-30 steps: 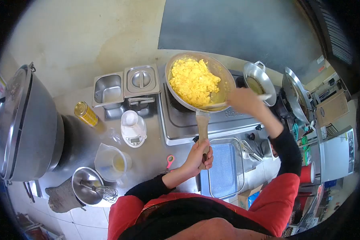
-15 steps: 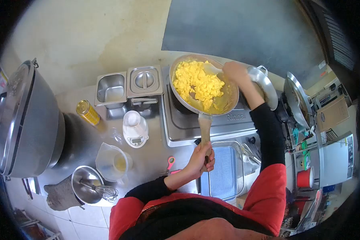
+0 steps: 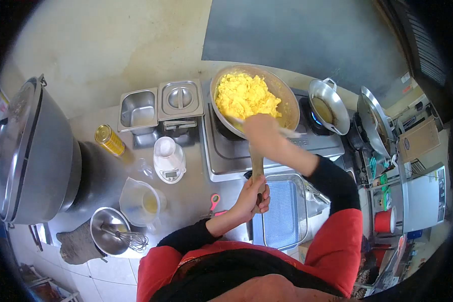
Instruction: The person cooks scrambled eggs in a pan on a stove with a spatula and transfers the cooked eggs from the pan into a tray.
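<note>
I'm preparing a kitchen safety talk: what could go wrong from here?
The right hand works near the blue flame under the wok; a slip could burn it. The yellow food lies heaped against the side of the pan, so brisk stirring may spill some. The handle juts past the front of the stove; if the left hand let go, a bump might tip it.

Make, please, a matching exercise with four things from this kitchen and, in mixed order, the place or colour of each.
Things:
1. Whisk
2. Scissors
3. Scrambled egg
4. Left hand

Places or colours:
A. In the frying pan
B. Around the pan handle
C. Leaning in the metal bowl
D. Pink on its grips

Right pairs: 1-C, 2-D, 3-A, 4-B
</note>
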The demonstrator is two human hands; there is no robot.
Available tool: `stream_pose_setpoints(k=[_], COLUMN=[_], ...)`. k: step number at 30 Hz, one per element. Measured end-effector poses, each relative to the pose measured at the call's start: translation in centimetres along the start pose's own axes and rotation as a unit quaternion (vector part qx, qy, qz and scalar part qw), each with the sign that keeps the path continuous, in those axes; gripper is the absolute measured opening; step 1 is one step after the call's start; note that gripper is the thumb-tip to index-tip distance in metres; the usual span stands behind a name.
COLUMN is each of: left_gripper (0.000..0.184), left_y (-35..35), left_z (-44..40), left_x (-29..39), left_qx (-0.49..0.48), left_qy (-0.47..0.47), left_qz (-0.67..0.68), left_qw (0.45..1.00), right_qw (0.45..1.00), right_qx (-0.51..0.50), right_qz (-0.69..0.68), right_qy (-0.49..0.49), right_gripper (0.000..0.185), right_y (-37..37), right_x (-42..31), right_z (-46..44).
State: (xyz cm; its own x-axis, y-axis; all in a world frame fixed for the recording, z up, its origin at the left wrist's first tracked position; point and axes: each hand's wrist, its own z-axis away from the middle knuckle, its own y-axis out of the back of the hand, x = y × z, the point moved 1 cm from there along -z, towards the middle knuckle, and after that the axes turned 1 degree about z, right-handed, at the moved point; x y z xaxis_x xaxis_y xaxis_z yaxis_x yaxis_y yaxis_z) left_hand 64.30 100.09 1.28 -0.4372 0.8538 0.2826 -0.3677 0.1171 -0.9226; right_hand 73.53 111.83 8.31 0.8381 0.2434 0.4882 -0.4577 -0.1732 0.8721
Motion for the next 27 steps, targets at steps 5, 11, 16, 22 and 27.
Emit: stream_pose_setpoints(k=[5, 11, 16, 22, 27], left_gripper=[0.022, 0.022, 0.021, 0.021, 0.021], left_y=[-0.2, -0.3, -0.1, -0.2, -0.1], left_z=[0.1, 0.2, 0.0, 0.1, 0.1], left_x=[-0.5, -0.3, -0.3, -0.6, -0.4], left_qx=[0.019, 0.010, 0.013, 0.016, 0.017], left_qy=[-0.042, -0.039, -0.021, -0.037, -0.036], left_qz=[-0.011, -0.009, -0.006, -0.002, -0.010], left_qw=[0.999, 0.999, 1.000, 0.999, 0.999], right_qw=[0.996, 0.984, 0.990, 0.999, 0.989], right_qx=[0.064, -0.154, -0.133, -0.008, -0.123], right_qz=[-0.026, -0.001, 0.027, 0.015, -0.049], right_qy=[-0.064, -0.091, 0.028, -0.043, -0.059], right_gripper=[0.008, 0.018, 0.014, 0.012, 0.016], right_y=[-5.3, 2.1, 4.8, -6.3, -5.1], right_x=[6.4, 14.4, 7.8, 8.7, 16.9], right_z=[-6.7, -3.0, 4.4, -2.2, -4.7])
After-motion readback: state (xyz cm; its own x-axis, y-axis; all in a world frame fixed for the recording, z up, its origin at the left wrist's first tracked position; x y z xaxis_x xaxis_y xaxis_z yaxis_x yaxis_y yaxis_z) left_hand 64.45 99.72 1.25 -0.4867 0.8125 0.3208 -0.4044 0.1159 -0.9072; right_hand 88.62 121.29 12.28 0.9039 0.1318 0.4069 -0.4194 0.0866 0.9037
